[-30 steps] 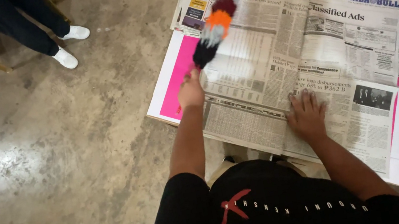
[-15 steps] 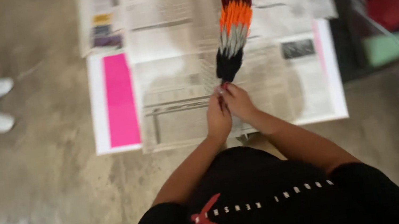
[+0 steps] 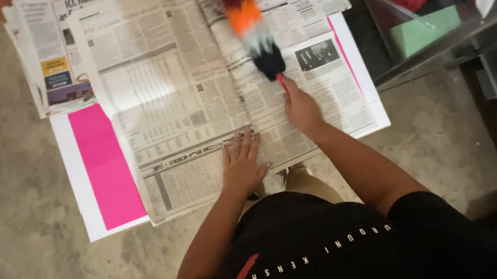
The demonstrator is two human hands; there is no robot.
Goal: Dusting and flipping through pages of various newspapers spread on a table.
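Right hand (image 3: 301,109) clenched on the red handle of a feather duster (image 3: 247,18); its blurred head hangs over the right page of the newspaper (image 3: 173,91). Left hand (image 3: 241,166) lies flat and unclenched on the paper's near edge, holding nothing. Sheets cover a white board (image 3: 73,182) with a pink sheet (image 3: 106,166). Judgement: dusting in progress, left pages not reached.
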